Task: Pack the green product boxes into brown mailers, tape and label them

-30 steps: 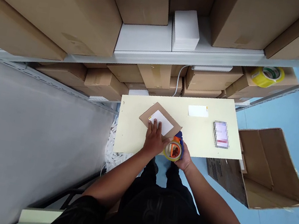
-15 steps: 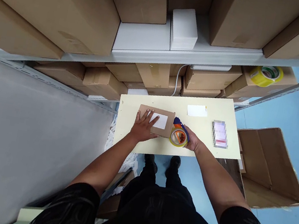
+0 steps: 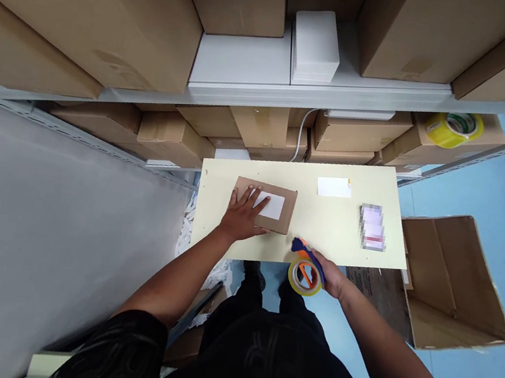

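Observation:
A small brown cardboard box [image 3: 283,220] lies on the pale table [image 3: 323,227], a white label [image 3: 273,206] stuck on its top. My left hand [image 3: 244,215] rests on the box's left part, fingers spread flat and partly covering the label. Held in my right hand [image 3: 329,274] is a blue and orange tape dispenser [image 3: 310,258] carrying a yellowish roll of clear tape [image 3: 292,278]. The dispenser is over the table's front edge, apart from the box and to its lower right.
A white slip [image 3: 334,187] and a phone [image 3: 373,226] with a blurred screen lie on the table. Beyond stands a shelf rack [image 3: 241,84] with cartons, a white paper stack [image 3: 316,45] and a yellow tape roll [image 3: 442,132]. An open carton [image 3: 464,282] sits at right.
The box has been turned square to the table, and my left hand has shifted left with fingers spread on it. My right hand has drawn the dispenser away from the box, toward me and rightward.

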A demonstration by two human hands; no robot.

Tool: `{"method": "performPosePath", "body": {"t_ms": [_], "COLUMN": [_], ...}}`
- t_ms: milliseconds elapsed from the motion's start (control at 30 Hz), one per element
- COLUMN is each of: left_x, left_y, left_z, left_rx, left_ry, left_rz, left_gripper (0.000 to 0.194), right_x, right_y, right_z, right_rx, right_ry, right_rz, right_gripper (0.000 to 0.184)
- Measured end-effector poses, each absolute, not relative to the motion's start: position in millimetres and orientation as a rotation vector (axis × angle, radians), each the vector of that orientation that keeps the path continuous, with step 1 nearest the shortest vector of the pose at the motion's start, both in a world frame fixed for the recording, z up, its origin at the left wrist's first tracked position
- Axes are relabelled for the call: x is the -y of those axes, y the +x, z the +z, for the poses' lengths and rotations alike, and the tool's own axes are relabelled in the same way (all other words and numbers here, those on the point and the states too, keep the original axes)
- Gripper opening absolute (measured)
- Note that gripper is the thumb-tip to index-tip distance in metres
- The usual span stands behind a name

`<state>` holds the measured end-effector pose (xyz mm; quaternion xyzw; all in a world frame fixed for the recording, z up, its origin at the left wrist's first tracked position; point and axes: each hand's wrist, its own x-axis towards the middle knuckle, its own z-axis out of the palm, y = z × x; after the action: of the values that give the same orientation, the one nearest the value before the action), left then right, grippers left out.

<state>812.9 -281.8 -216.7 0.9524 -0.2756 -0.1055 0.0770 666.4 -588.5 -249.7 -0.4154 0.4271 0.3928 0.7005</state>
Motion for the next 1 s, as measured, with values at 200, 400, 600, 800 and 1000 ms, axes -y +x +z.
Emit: {"method": "performPosePath", "body": {"t_ms": [200, 400, 600, 800, 1000], "left_x": [281.9, 282.5, 283.4, 283.2, 286.0], "left_y": [812.7, 812.7, 812.8, 812.0, 812.0], "left_z": [-216.2, -215.3, -215.8, -213.7, -215.5], "left_rx": [0.835, 0.812, 0.823, 0.827, 0.798], "left_ry": [2.884, 2.901, 2.897, 2.892, 2.905], "left_rz": [-0.284, -0.324, -0.308, -0.299, -0.301], "left_gripper": [0.108, 0.109, 0.108, 0.107, 0.108], "right_x": [573.8, 598.7, 589.6, 593.3, 584.9], "right_y": [702.2, 714.6, 715.4, 705.5, 728.4], "right_z": [-257.6, -273.7, -268.7, -257.8, -254.6], "right_rx": [-0.888, -0.805, -0.854, -0.798, -0.683], "right_ry": [-1.005, -1.185, -1.308, -1.166, -1.466], "right_rz": [1.029, 1.036, 1.03, 1.071, 1.125], "right_gripper": [0.042, 0.041, 0.048, 0.052, 0.045]}}
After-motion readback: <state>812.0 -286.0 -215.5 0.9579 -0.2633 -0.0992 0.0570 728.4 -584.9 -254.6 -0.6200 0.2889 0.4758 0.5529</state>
